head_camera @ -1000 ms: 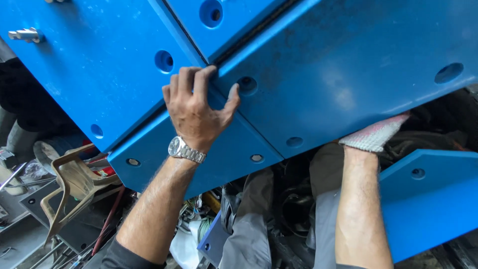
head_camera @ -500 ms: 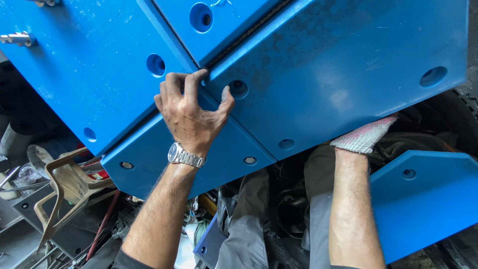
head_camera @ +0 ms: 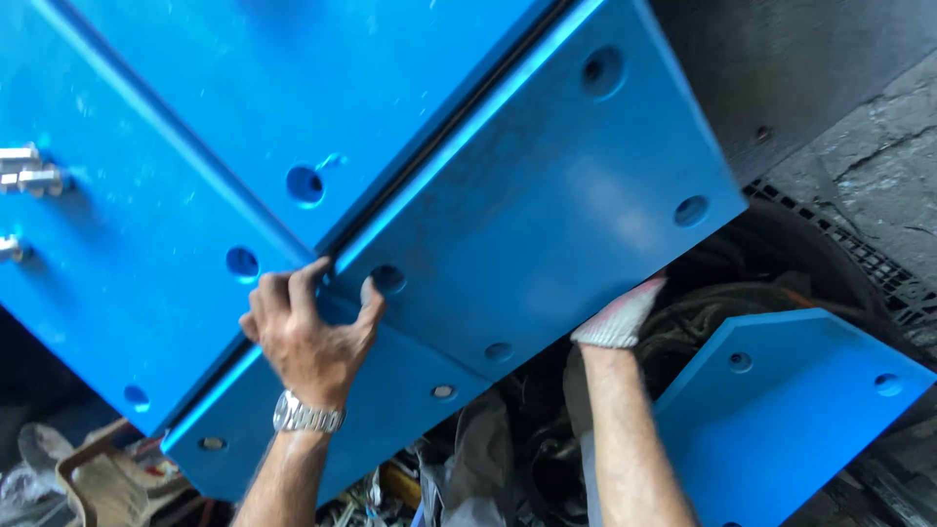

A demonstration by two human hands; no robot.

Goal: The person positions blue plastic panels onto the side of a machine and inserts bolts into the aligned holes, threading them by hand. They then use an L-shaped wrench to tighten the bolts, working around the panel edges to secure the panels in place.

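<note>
Cracked grey concrete floor [head_camera: 878,166], black plastic grating [head_camera: 883,283] on it right of the large blue panel [head_camera: 547,205], smaller blue plate [head_camera: 781,410] below the panel, dark cluttered scrap [head_camera: 527,439] beneath the panel's lower edge

Separate blue plate [head_camera: 781,410] lower right, black grate [head_camera: 878,278], silver bolts [head_camera: 24,176]

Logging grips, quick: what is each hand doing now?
Left hand: bare, fingers curled on the blue panel edge.
Right hand: gloved, under that panel; grip cannot be told.
</note>
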